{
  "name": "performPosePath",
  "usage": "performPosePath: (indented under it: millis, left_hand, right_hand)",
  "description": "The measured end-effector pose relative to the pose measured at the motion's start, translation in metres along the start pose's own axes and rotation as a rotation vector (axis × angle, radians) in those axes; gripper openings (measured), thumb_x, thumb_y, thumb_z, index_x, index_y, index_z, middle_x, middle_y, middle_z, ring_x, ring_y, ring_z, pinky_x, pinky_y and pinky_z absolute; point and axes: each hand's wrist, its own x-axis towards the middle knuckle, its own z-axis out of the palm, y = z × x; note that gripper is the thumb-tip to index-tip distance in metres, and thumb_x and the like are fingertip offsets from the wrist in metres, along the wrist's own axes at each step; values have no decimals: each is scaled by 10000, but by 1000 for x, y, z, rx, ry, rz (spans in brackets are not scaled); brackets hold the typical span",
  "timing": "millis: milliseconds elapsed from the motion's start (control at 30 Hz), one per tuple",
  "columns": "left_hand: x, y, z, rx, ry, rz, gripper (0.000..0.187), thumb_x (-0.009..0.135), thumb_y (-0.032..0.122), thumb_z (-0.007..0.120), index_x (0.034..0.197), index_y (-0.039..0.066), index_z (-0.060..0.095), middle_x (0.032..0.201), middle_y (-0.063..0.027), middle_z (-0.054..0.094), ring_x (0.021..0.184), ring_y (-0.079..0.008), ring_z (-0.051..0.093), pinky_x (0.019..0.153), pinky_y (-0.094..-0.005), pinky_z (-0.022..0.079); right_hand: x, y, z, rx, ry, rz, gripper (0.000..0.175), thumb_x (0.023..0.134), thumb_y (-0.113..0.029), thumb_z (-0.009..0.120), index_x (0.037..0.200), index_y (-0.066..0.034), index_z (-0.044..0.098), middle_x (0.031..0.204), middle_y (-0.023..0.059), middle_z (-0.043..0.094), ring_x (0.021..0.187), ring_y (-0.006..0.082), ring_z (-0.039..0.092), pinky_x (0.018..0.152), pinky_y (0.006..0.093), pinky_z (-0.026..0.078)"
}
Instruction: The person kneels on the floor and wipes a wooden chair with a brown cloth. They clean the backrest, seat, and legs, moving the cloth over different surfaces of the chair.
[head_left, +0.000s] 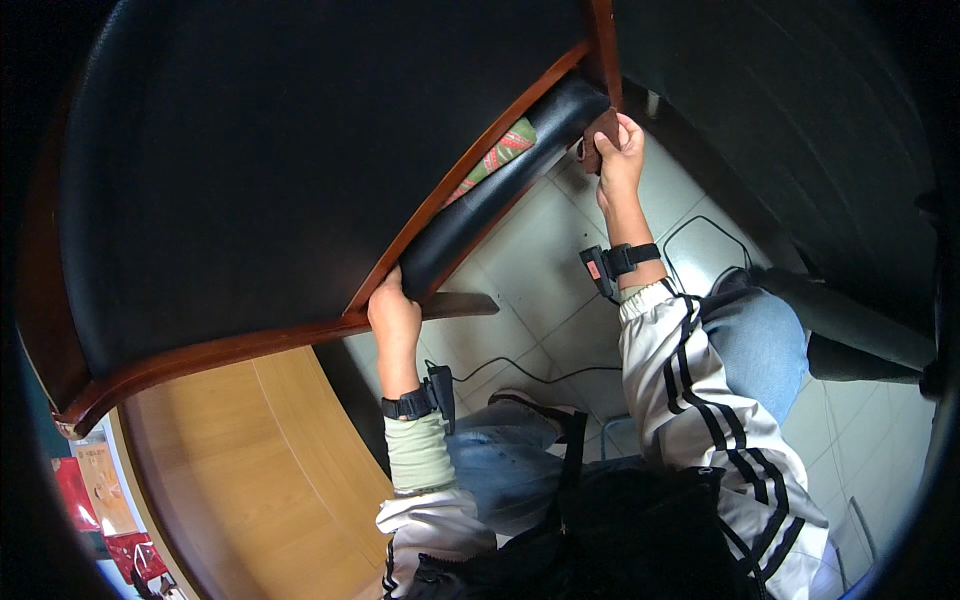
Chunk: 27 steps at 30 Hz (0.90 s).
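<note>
A wooden-framed chair with a black padded backrest (300, 150) fills the upper left, apparently tilted. My left hand (395, 313) grips the lower corner of its wooden frame (465, 163), fingers partly hidden behind the rail. At the other end, my right hand (622, 154) pinches a folded brown cloth (600, 142), thumb on top. The cloth lies against the end of the black seat pad (480, 191) beside the wooden upright (606, 52). A green and red patterned fabric (499, 157) shows in the gap between backrest frame and pad.
A light wooden desk or cabinet (255, 465) stands at lower left, with red packages (75, 487) beyond it. Black cable (525, 367) runs over the tiled floor (540, 277) near my feet. A large dark surface (787, 135) borders the right side.
</note>
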Motion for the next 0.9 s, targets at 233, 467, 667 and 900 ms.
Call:
performPosePath:
  millis: [233,467,667,900]
  left_hand:
    - [2,2,0,30,-6,7,519,673,-100,542,1176,13,609,1035,-281,614,998,-405,597,896,-434,470]
    - [3,-1,2,32,-11,-2,529,677,-96,551,1192,16,599,1037,-275,616,995,-400,600,894,-437,472]
    - [5,-1,3,43,-17,5,529,681,-85,572,1197,29,599,1012,-267,625,971,-401,608,876,-440,480]
    - [5,2,3,45,-19,2,508,679,-80,592,1176,22,610,1006,-261,630,962,-398,612,858,-438,486]
  right_hand:
    - [-11,5,-5,-24,-102,85,457,798,149,516,1201,-43,420,1256,105,539,1096,178,547,915,285,452]
    - [-90,42,17,6,-141,124,433,818,153,479,1185,-68,420,1179,70,569,950,143,567,756,267,490]
    - [-141,55,30,-17,-159,339,427,798,136,522,1158,-70,425,1115,74,585,915,117,565,715,228,480]
    - [-209,88,38,-224,-302,163,479,749,160,543,1179,-29,450,1171,104,547,1093,190,551,967,288,432]
